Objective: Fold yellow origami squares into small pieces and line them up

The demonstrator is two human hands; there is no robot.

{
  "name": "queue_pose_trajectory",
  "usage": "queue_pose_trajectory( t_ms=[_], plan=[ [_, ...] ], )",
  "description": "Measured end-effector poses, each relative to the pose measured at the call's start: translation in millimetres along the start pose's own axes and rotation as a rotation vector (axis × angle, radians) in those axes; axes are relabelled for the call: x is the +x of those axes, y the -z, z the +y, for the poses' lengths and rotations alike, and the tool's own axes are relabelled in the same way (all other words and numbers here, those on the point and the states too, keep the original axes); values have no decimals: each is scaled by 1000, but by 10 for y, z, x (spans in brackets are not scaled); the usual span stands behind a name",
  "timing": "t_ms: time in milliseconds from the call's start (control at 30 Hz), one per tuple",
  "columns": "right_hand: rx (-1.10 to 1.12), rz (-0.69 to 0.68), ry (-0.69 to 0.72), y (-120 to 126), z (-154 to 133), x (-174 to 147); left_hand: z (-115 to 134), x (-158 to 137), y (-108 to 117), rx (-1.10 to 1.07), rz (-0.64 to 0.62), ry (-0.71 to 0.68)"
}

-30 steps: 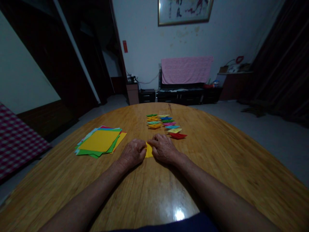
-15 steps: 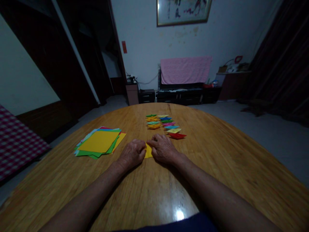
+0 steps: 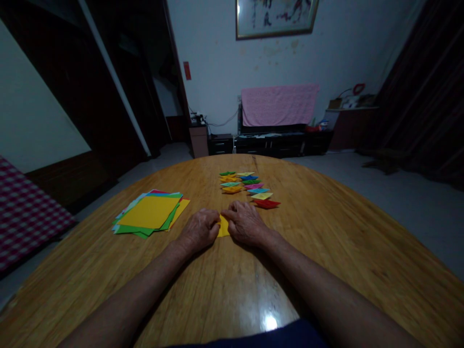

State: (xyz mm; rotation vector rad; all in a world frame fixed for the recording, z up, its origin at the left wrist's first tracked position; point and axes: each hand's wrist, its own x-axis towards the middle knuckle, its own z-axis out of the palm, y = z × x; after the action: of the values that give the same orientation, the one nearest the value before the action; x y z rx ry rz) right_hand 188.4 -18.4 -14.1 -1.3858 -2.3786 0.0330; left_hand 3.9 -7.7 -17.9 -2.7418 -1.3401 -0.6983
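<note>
A small piece of yellow paper [image 3: 224, 227] lies on the table between my two hands, its outer parts hidden under them. My left hand [image 3: 203, 227] is closed, with its curled fingers gripping the paper's left edge. From the other side, my right hand [image 3: 244, 222] bends over the paper's right part, thumb and fingertips pressed to it. Just beyond my hands stand several folded paper boats in two slanting rows, the nearest a red paper boat [image 3: 267, 204]. To the left of my left hand lies a loose stack of coloured paper [image 3: 150, 212], a yellow sheet on top.
The round wooden table [image 3: 217, 290] fills the foreground. A checkered cloth [image 3: 31, 217] hangs at the far left. Past the table, a pink cloth [image 3: 279, 104] covers a screen on a low black cabinet [image 3: 268, 144].
Almost nothing differs. Both hands keep the same hold on the yellow paper, and the whole view has shifted very slightly.
</note>
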Motion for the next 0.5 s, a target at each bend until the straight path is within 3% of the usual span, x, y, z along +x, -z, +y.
queue_pose_trajectory(
  t_ms=[500],
  plan=[
    [-15,-12,-8,0,-6,-2,27,5,37,27,-38,-18]
  ],
)
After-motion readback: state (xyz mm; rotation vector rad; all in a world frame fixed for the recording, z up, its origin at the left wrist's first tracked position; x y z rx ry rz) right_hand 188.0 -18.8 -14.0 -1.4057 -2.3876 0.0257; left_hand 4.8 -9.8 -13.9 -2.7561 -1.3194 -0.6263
